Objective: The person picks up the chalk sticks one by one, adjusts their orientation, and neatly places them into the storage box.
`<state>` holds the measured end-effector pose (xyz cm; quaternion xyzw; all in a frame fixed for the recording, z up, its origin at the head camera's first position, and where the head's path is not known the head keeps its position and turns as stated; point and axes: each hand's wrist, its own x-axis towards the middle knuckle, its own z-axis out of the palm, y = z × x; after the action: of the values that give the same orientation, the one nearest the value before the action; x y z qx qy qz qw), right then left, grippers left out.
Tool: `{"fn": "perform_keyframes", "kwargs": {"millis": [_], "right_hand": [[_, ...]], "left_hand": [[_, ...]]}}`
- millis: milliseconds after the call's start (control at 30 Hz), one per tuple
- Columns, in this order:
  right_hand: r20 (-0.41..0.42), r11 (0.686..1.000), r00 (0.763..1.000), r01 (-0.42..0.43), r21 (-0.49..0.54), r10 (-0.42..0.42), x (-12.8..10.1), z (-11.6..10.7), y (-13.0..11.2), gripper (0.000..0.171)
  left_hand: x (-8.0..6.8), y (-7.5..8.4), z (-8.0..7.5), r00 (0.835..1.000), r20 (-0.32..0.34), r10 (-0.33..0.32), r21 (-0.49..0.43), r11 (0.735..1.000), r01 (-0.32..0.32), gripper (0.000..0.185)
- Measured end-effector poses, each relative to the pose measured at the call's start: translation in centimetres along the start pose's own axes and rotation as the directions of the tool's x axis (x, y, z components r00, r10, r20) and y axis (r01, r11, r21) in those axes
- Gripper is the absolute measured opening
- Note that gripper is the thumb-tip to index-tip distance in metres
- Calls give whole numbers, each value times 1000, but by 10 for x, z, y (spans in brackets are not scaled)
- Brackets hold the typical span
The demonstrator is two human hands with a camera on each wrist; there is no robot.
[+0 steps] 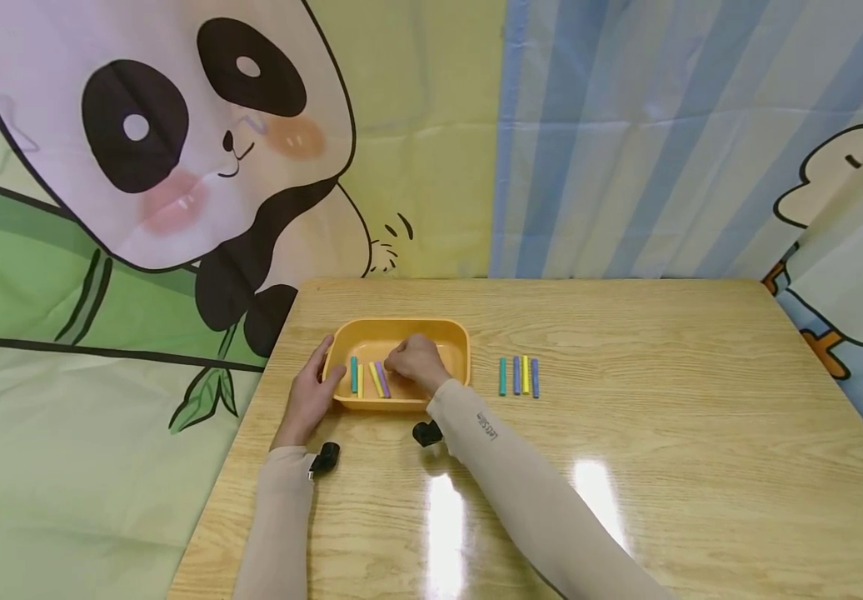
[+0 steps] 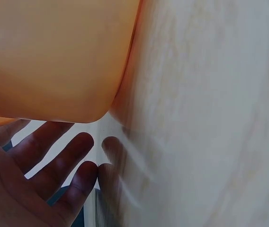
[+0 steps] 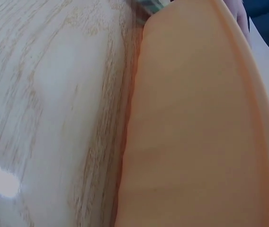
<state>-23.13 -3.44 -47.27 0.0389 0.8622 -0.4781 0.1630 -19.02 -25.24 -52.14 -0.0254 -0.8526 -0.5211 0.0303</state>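
An orange plastic tray (image 1: pixel 394 406) stands on the table. My left hand (image 1: pixel 310 400) holds its left end, thumb over the rim and fingers along the outside; the left wrist view shows those fingers (image 2: pixel 61 165) spread beside the tray wall (image 2: pixel 63 56). Inside lie chalk-like sticks: a green one (image 1: pixel 354 375), a yellow one (image 1: pixel 360 381), another yellow one (image 1: pixel 376 379) and a purple one (image 1: pixel 383 382). My right hand (image 1: pixel 418 362) reaches into the tray with bent fingers, fingertips beside the purple stick. Whether they pinch anything is hidden, and the right wrist view shows mostly tray wall (image 3: pixel 191 118).
Right of the tray, a green stick (image 1: pixel 502 377), a blue stick (image 1: pixel 517 375), a yellow stick (image 1: pixel 526 375) and another blue stick (image 1: pixel 536 378) lie in a row on the wooden table (image 1: pixel 664 400). A printed cloth (image 1: pixel 431 167) hangs behind the table's back edge.
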Motion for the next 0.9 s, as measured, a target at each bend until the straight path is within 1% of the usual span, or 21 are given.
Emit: {"fn": "perform_keyframes", "kwargs": {"millis": [100, 267, 333, 433, 533, 700, 900], "right_hand": [[0, 1000, 1000, 2, 9, -2, 1, -3, 1, 28], [-2, 1000, 1000, 1, 22, -1, 3, -6, 5, 30], [-5, 1000, 1000, -2, 23, 2, 2, -8, 6, 28], [-6, 999, 1000, 7, 42, -7, -2, -10, 5, 20], [-6, 996, 999, 39, 84, -39, -7, -14, 5, 17], [-9, 981, 995, 97, 168, -97, -14, -23, 3, 13], [15, 952, 992, 119, 282, -128, -18, -36, -2, 14]], "left_hand": [[0, 0, 0, 1000, -2, 1, 2, 1000, -1, 63], [1, 0, 1, 1000, 1, 3, 8, 1000, -3, 63], [1, -1, 1, 1000, 6, 6, 11, 1000, -6, 64], [0, -3, 1, 1000, 9, 3, 11, 1000, -4, 64], [0, -3, 1, 1000, 8, 4, 11, 1000, -4, 63], [0, -4, 2, 1000, 4, 8, 7, 1000, -8, 63], [1, -3, 1, 1000, 2, 6, -7, 1000, -6, 64]]}}
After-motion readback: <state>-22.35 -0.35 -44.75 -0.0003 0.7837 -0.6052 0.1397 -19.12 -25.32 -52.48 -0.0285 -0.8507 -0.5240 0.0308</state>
